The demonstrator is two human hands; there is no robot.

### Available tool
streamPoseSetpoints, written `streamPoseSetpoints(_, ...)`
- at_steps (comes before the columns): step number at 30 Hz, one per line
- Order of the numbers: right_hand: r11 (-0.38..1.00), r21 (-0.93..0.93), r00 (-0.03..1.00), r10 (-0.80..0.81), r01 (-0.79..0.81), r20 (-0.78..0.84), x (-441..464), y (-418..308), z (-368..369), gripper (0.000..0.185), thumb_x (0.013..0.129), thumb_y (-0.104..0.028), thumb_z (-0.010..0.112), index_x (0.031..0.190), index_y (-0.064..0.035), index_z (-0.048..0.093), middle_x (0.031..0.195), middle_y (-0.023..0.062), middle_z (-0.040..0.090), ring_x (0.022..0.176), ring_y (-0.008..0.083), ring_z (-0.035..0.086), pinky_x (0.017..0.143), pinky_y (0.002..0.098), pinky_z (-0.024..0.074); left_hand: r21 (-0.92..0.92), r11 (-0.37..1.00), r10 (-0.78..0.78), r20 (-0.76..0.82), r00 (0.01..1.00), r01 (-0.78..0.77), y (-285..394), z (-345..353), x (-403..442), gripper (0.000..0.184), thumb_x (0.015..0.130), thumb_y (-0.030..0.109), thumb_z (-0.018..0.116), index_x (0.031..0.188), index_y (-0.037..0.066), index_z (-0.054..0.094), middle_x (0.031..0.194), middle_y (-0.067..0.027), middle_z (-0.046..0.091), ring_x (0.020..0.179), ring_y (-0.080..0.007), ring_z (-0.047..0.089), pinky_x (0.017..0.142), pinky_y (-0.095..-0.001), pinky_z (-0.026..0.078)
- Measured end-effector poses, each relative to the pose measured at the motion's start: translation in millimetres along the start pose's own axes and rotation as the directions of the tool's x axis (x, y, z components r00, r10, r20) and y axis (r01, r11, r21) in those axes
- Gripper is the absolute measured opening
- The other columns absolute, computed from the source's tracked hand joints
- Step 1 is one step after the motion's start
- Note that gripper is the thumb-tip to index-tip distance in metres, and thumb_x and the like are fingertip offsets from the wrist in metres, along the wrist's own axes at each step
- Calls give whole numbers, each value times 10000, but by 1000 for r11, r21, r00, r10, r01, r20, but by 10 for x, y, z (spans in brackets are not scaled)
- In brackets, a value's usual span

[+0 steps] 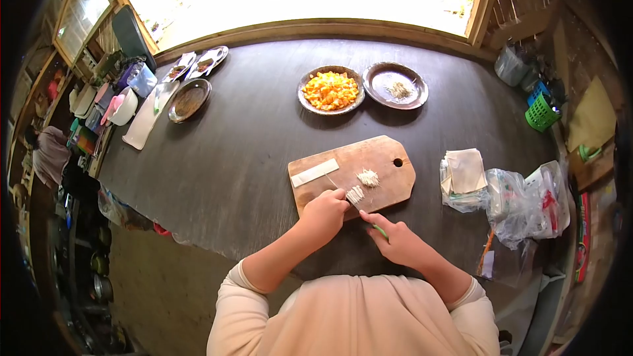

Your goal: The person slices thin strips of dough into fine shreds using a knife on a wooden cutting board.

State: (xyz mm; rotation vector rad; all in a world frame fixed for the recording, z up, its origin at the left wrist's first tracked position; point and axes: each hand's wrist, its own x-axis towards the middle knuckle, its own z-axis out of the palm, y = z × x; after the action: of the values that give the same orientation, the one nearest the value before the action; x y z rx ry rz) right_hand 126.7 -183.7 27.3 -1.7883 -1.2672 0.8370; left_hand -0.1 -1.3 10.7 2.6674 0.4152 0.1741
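On a wooden cutting board (389, 152), my left hand (326, 208) has its fingers curled and pressed together over a white strip, mostly hidden beneath them. Thin cut white slivers (355, 194) lie right at its fingertips. My right hand (396, 242) grips a knife with a green handle (379, 230); its blade points at these slivers. Farther up the board sits a small pile of white shreds (368, 178). A whole flat white strip (314, 173) rests along the board's left end.
Beyond the board stand a bowl of orange diced pieces (331, 91) and a plate (378, 97) with a small heap of shreds. At right lie stacked square wrappers (464, 170) and plastic bags (521, 204). A dark dish (189, 100) and a white board (146, 122) are at left.
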Motion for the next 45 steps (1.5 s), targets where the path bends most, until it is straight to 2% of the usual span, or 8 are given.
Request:
streamPoseSetpoints(15,999,32,1000,8,-8,-7,-11,6,26,439,966,-117,566,1398,-160,500,804,258,660,711,455,641,642,467,518,-9,1000,2,4,1000,-2,-1,-25,4,203,810,40,602,959,55,739,993,-84,642,983,-302,621,871,-393,524)
streamPoseSetpoints(18,995,14,995,95,-96,35,-29,-30,7,403,981,-122,552,1382,-136,509,825,232,670,709,415,663,654,411,513,-1,1000,-7,10,1000,7,24,-49,-3,193,810,42,604,947,51,740,987,-85,642,978,-299,622,870,-391,525)
streamPoseSetpoints(20,999,46,1000,21,-20,-11,-5,30,29,430,969,-123,566,1393,-157,507,778,261,648,700,448,640,636,470,513,-21,1000,4,-6,1000,-4,16,-37,0,185,812,45,608,941,49,740,978,-85,640,975,-298,623,864,-394,526)
streamPoseSetpoints(24,997,-30,998,66,-66,-4,26,-2,63,427,970,-124,566,1392,-157,509,765,266,641,694,447,639,639,470,511,-11,1000,4,8,1000,-4,0,-13,8,170,817,53,611,928,49,740,966,-86,640,971,-296,623,862,-393,524)
streamPoseSetpoints(33,998,51,999,-20,21,-27,9,96,72,428,970,-124,571,1392,-162,509,777,266,648,665,450,635,602,461,513,1,1000,1,5,1000,-1,8,-27,15,147,822,62,613,901,47,736,947,-87,635,967,-292,624,865,-382,522)
streamPoseSetpoints(35,995,19,992,-95,97,-79,44,150,110,426,968,-123,571,1388,-158,510,787,264,651,678,452,638,617,470,517,21,1000,11,8,1000,-11,11,-41,13,155,818,61,615,908,44,739,943,-89,635,966,-292,624,868,-384,521)
streamPoseSetpoints(39,999,-47,999,-25,23,-35,78,106,86,419,970,-122,566,1385,-153,511,795,257,657,684,450,642,623,475,519,-15,1000,25,-18,1000,-25,-5,-16,19,167,812,60,615,919,44,742,939,-90,637,962,-292,625,868,-386,522)
streamPoseSetpoints(45,997,36,997,-73,74,-39,6,49,48,420,978,-137,554,1395,-154,500,801,256,664,710,450,648,645,480,522,-12,1000,16,-10,1000,-16,-28,5,13,176,807,58,613,924,46,744,940,-95,638,966,-293,627,867,-386,523)
